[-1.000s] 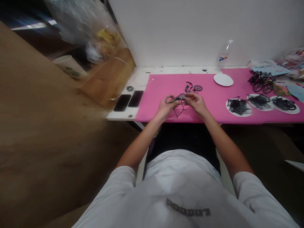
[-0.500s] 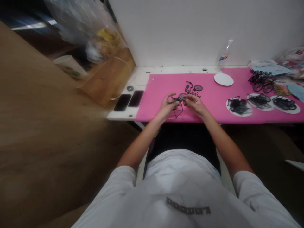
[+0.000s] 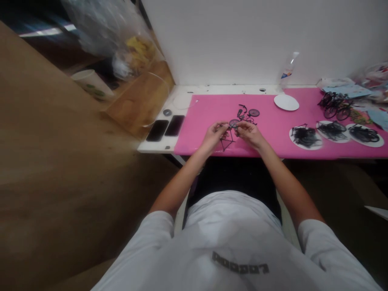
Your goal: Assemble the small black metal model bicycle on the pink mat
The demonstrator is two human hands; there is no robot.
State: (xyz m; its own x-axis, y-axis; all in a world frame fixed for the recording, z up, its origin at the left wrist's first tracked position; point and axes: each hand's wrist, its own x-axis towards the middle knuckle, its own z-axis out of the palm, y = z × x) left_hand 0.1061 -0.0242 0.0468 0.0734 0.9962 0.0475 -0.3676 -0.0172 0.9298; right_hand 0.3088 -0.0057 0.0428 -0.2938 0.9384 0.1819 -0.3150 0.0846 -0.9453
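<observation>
Over the pink mat (image 3: pixel 206 109), my left hand (image 3: pixel 214 134) and my right hand (image 3: pixel 249 133) almost meet, fingers pinched on small dark parts too small to make out. A thin black frame (image 3: pixel 228 143) shows just below and between the fingertips. Directly beyond them is a small spoked wheel (image 3: pixel 233 123). Farther back on the mat lie another wheel (image 3: pixel 254 112) and several small black pieces (image 3: pixel 241 112).
Three white plates with black parts stand at the right, one being the left plate (image 3: pixel 317 143). Small black bicycles (image 3: pixel 335 106) lie behind them. An upper white plate (image 3: pixel 286 102), a bottle (image 3: pixel 287 72) and two phones (image 3: pixel 157 130) are also on the table.
My left fingers have closed in more, and the dark piece that stuck out by them is now mostly hidden. My right hand has hardly moved. The view has shifted slightly.
</observation>
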